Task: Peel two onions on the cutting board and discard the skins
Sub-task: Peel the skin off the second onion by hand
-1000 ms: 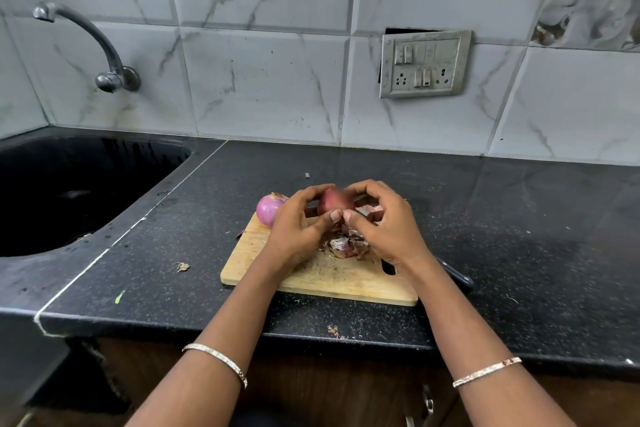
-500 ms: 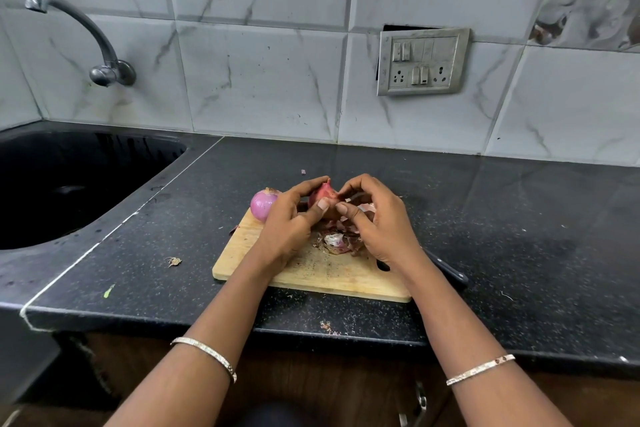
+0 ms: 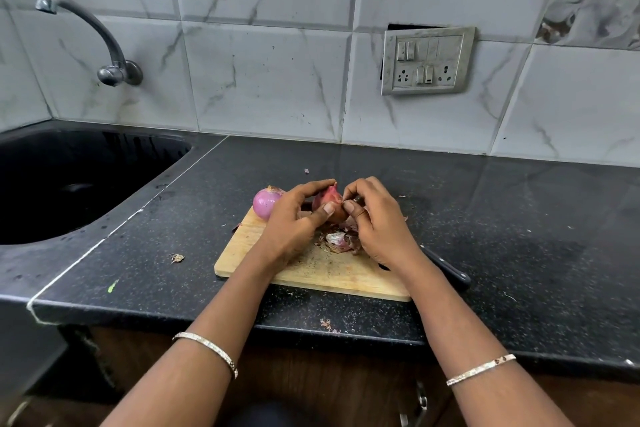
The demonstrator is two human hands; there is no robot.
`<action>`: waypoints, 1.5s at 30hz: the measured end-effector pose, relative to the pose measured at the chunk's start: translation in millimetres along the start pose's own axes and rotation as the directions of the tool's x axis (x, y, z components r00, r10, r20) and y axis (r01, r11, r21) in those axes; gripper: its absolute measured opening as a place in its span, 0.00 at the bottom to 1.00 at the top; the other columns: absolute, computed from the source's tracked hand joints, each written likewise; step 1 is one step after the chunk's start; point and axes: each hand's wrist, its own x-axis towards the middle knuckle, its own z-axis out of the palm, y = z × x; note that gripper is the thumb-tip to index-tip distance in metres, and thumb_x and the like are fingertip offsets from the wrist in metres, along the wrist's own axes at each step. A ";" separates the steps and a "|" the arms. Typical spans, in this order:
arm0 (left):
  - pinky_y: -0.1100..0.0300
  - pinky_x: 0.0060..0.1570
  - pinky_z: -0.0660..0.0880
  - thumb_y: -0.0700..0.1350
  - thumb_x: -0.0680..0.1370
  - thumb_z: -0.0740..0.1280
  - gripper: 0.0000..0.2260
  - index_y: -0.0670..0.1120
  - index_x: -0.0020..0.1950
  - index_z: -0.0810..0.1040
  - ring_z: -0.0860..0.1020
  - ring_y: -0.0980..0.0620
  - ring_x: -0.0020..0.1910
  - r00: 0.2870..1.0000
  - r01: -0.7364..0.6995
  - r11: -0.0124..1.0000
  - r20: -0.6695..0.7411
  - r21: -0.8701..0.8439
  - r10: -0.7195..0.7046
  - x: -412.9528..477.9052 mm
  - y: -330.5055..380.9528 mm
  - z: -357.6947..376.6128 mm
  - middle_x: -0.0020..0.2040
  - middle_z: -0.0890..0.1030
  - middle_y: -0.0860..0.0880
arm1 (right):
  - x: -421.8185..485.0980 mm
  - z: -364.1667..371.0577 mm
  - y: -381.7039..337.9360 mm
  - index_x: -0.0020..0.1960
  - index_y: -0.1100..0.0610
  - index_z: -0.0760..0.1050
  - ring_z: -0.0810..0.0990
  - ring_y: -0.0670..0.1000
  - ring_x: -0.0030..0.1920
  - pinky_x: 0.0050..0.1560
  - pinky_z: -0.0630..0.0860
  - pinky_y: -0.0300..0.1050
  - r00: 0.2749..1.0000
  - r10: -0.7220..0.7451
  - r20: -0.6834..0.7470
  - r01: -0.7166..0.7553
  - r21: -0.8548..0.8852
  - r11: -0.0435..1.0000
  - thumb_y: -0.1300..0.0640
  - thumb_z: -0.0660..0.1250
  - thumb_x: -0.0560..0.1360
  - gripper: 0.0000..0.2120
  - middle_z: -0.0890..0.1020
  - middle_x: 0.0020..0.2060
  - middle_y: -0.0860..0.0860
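Rear wall: glossy white marble-veined ceramic tiles, with window glare at 11 o'clock. Grey metal switch-and-socket plate at 1 o'clock, wall-mounted. Curved chrome wall tap at 10 o'clock, above the black recessed sink basin at 9 o'clock. Black speckled granite countertop spans centre to 3 o'clock. Brown wooden cabinet fronts at 6 o'clock.
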 end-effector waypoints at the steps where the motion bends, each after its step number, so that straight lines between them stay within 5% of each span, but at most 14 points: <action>1: 0.48 0.60 0.81 0.45 0.78 0.71 0.20 0.48 0.71 0.77 0.83 0.47 0.58 1.000 -0.001 1.000 0.000 0.001 0.001 0.6 -0.4 -0.1 0.62 0.82 0.42 | 0.2 0.2 0.3 0.51 0.54 0.73 0.73 0.47 0.47 0.48 0.71 0.40 1.000 0.007 -0.009 -0.007 0.008 1.000 0.64 0.63 0.81 0.06 0.74 0.48 0.48; 5: 0.48 0.60 0.80 0.40 0.82 0.68 0.18 0.47 0.72 0.76 0.82 0.47 0.60 1.000 0.006 1.000 -0.013 -0.001 -0.006 0.9 -1.2 -1.0 0.63 0.81 0.43 | -0.9 -2.5 0.3 0.53 0.55 0.73 0.78 0.50 0.50 0.49 0.76 0.47 0.995 0.084 -0.054 -0.079 0.086 0.993 0.65 0.62 0.82 0.05 0.79 0.48 0.50; 9: 0.47 0.59 0.81 0.38 0.82 0.67 0.17 0.46 0.71 0.76 0.83 0.46 0.58 1.000 0.011 0.999 -0.021 -0.046 -0.012 -0.3 1.3 -0.7 0.61 0.82 0.43 | -2.1 -7.4 -6.9 0.56 0.51 0.75 0.80 0.41 0.51 0.51 0.76 0.33 0.991 0.126 -0.050 -0.115 0.176 0.978 0.64 0.68 0.79 0.11 0.82 0.50 0.44; 15: 0.50 0.58 0.81 0.45 0.79 0.70 0.19 0.48 0.71 0.77 0.83 0.47 0.60 1.000 -0.016 1.000 -0.003 -0.019 0.016 -0.1 -0.3 -1.3 0.63 0.81 0.43 | -1.2 -7.0 -2.8 0.49 0.51 0.80 0.80 0.45 0.48 0.49 0.81 0.53 0.994 0.023 -0.108 -0.012 0.100 0.995 0.59 0.71 0.77 0.04 0.81 0.45 0.42; 22: 0.48 0.60 0.81 0.47 0.77 0.71 0.20 0.51 0.69 0.78 0.82 0.48 0.60 0.999 -0.045 0.999 0.003 0.026 0.045 0.7 -1.3 -1.5 0.62 0.82 0.47 | 0.1 -3.0 -0.6 0.50 0.54 0.77 0.76 0.47 0.46 0.48 0.75 0.46 0.995 -0.052 -0.088 0.048 -0.052 0.997 0.63 0.69 0.77 0.05 0.78 0.46 0.46; 27: 0.52 0.57 0.82 0.40 0.81 0.70 0.18 0.47 0.70 0.77 0.85 0.48 0.54 0.999 -0.045 0.999 0.010 0.023 0.045 1.1 -3.2 -2.0 0.61 0.82 0.43 | -0.4 -1.9 1.6 0.51 0.55 0.75 0.74 0.45 0.47 0.48 0.73 0.43 0.997 -0.048 -0.053 0.045 -0.056 0.997 0.62 0.68 0.79 0.04 0.76 0.48 0.47; 33: 0.48 0.59 0.81 0.47 0.76 0.71 0.21 0.49 0.70 0.78 0.82 0.48 0.60 0.997 -0.080 0.991 0.010 0.108 0.079 1.5 -4.9 -1.8 0.61 0.82 0.48 | -0.9 1.1 2.6 0.54 0.56 0.72 0.73 0.48 0.49 0.48 0.72 0.47 0.999 -0.047 0.023 0.050 -0.141 0.989 0.64 0.63 0.81 0.04 0.72 0.51 0.48; 39: 0.61 0.55 0.80 0.40 0.81 0.70 0.18 0.45 0.71 0.77 0.82 0.52 0.60 0.995 -0.096 0.991 0.002 0.095 0.096 3.4 -5.4 -1.3 0.62 0.82 0.47 | -1.3 0.9 1.1 0.53 0.56 0.71 0.73 0.49 0.48 0.47 0.73 0.48 1.000 -0.011 0.027 0.015 -0.157 0.988 0.63 0.60 0.82 0.04 0.71 0.52 0.49; 42: 0.54 0.58 0.81 0.42 0.82 0.68 0.18 0.47 0.72 0.76 0.81 0.50 0.61 0.998 -0.058 0.998 -0.021 0.018 0.059 2.6 -3.5 -2.3 0.63 0.81 0.46 | -1.3 -0.1 1.5 0.52 0.55 0.70 0.72 0.49 0.45 0.45 0.71 0.48 0.999 0.022 -0.048 -0.028 -0.139 0.990 0.64 0.59 0.82 0.05 0.73 0.49 0.48; 45: 0.47 0.58 0.81 0.40 0.82 0.67 0.18 0.48 0.72 0.76 0.81 0.47 0.62 0.999 -0.023 0.999 -0.038 -0.049 0.021 0.8 -1.0 -2.6 0.63 0.79 0.46 | -0.6 -4.2 -0.2 0.53 0.52 0.72 0.76 0.42 0.47 0.47 0.72 0.38 0.980 0.155 -0.127 -0.152 0.035 0.988 0.65 0.62 0.81 0.08 0.78 0.47 0.46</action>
